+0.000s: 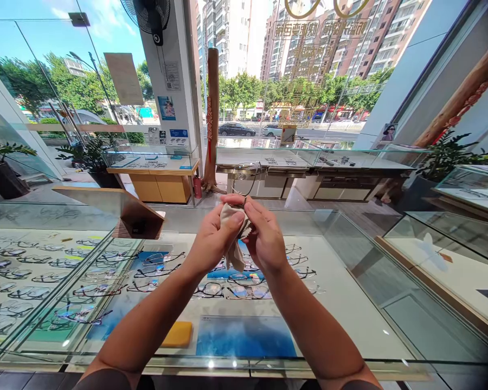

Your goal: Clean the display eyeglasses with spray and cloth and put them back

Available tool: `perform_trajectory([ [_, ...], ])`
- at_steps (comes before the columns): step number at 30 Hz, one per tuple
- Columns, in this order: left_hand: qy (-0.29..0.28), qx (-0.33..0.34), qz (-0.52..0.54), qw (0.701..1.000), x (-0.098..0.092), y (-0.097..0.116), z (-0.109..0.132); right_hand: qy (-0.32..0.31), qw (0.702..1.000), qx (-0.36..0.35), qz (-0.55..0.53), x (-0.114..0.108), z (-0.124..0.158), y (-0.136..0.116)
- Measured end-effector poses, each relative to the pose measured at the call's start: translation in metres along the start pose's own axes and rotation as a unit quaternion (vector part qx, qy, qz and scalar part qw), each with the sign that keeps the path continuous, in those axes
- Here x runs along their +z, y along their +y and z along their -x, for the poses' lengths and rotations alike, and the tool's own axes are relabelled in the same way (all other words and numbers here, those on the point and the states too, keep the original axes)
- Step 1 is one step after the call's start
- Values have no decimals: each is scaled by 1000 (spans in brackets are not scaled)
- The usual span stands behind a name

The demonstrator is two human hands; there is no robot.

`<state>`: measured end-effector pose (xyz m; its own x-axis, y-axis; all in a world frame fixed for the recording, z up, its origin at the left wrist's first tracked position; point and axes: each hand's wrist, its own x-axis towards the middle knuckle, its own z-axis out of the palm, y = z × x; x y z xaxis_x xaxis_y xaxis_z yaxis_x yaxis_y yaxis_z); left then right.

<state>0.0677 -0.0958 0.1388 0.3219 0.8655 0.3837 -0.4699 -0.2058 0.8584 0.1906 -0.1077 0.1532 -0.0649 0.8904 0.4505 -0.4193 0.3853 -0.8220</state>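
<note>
Over a glass display counter [341, 271], my two hands meet around a pair of eyeglasses [247, 174]. One thin-rimmed lens rises above my fingers; much of the frame is covered by fingers and cloth. My left hand [211, 235] is closed on a beige cleaning cloth [235, 259], its thumb pressing the fabric around part of the eyeglasses. With thumb and fingers pinched, my right hand [268, 238] grips the eyeglasses from the other side, next to the cloth. The cloth's lower end hangs beneath my hands.
Rows of spectacles [40, 276] lie inside the counter. A wooden-backed stand [134, 216], perhaps a mirror, sits on its left part. A yellow case [178, 334] and a blue sheet [246, 336] lie near the front. Further showcases [341, 168] line the window.
</note>
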Motion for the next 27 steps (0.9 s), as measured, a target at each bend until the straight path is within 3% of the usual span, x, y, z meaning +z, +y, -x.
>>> perform_trajectory([
  [7,-52,-14,-50,997,-3,8,-6,52,997,40,-44,-7,-7,-3],
  [13,27,52,-100,993,-2,-3,-8,46,997,45,-37,-3,-6,2],
  [20,107,55,-108,987,3,-5,-4,-2,1000,26,-9,-2,-1,8],
  [23,81,59,-134,986,0,-3,-6,8,1000,16,12,-8,-5,8],
  [27,23,56,-162,985,-10,4,-14,36,997,-59,33,-19,-14,0],
])
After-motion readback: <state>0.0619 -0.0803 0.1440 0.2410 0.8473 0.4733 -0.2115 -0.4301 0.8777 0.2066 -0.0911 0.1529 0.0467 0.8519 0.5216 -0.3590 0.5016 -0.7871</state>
